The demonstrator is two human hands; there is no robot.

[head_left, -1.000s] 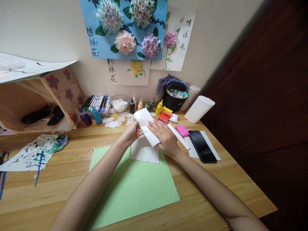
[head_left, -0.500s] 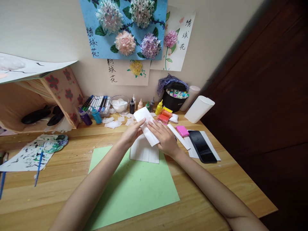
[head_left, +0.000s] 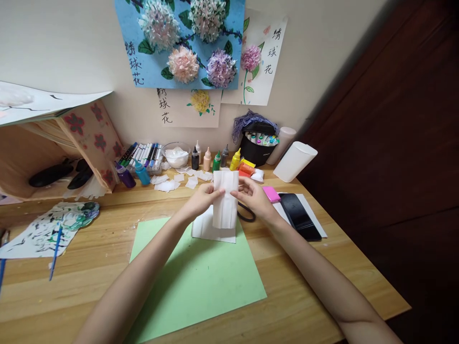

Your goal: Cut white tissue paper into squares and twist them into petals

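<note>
Two hands, head view: left hand [head_left: 199,201] and right hand [head_left: 256,198] pinch closed on the upper sides of a white paper strip [head_left: 225,203], held upright above a green sheet [head_left: 197,282] | likely light, limp, easily torn; side edges suit gripping | wooden desk [head_left: 89,272], cluttered; phone [head_left: 300,216] right, wall close behind

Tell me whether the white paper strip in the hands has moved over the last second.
Yes. The paper strip, pinched by the left hand and right hand, has turned from slanted to upright against the folded white sheet lying beneath it.
</note>
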